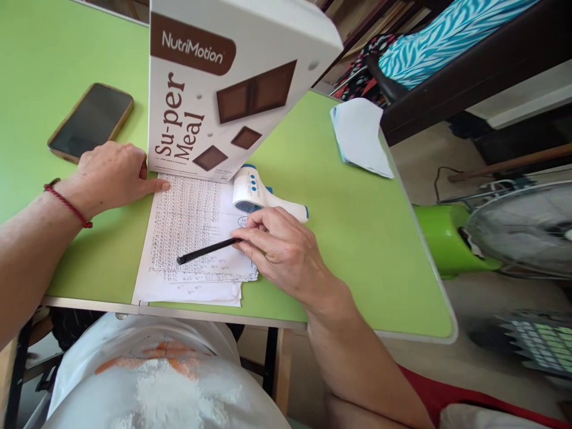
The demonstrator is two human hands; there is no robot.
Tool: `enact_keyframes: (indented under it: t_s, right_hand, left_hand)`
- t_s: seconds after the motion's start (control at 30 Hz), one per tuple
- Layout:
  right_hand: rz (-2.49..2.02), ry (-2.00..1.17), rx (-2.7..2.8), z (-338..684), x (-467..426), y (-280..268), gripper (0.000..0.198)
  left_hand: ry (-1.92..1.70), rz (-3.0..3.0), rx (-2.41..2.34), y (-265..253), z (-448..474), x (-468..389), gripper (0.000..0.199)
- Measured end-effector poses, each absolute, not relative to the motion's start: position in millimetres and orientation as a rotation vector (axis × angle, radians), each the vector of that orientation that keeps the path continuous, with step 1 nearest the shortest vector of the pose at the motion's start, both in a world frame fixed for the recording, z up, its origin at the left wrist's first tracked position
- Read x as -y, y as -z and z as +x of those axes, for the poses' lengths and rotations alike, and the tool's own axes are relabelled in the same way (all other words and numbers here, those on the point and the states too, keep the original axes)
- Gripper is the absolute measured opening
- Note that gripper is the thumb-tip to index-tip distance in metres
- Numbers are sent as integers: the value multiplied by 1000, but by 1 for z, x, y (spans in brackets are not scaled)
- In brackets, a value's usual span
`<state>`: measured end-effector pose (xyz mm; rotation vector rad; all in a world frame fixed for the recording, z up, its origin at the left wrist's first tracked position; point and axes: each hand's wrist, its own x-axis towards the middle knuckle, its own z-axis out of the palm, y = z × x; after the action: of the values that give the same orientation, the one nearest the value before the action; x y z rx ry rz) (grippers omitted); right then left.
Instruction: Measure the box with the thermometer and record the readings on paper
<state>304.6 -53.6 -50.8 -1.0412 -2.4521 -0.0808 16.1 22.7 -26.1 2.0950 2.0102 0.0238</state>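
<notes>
My right hand (286,250) is closed around one end of a black pen (208,251), which slants over the handwritten sheets (187,223). Those papers lie in a small stack near the table's front edge, covered in rows of tiny writing. My left hand (111,176) rests at the box's lower left corner, thumb stretched out onto the top edge of the paper, other fingers bent and partly hidden. The white NutriMotion box (192,131) stands upright over the far end of the sheets. Beside it lies a white and blue infrared thermometer (268,193), just beyond my right hand.
A smartphone (92,122) lies on the green table (348,256) beyond my left hand. Folded white paper (361,137) is at the right edge. A fan (527,229) with a green base stands on the floor at right. Patterned cloth (447,44) hangs behind.
</notes>
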Motion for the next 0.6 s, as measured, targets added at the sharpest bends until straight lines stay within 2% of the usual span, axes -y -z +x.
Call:
enact_keyframes:
  t_s: [0.1,0.23,0.37,0.47,0.53,0.6]
  right_hand:
    - [-1018,56,2496,305,55,47,12]
    - [-923,-97,2505,309,52,45,4]
    - [-1010,-42,2255,318,42,51,18]
    - [-1332,81,2170,323,33,58,42]
    - [-1515,91,2211,325,28,63,52]
    - [-1606,50,2273,325,25,67,52]
  left_hand:
    - [36,2095,-2025,25,13,-25,60]
    - [-198,2096,-1953,24,10,-24,76]
    - [-549,2036,-1951,23,12,-24,92]
    - [-831,1989,-1683,28,12,-31,106]
    - [-911,1904,-1479,32,11,-37,109]
    - [-950,1858,-1379,34,10,-41,107]
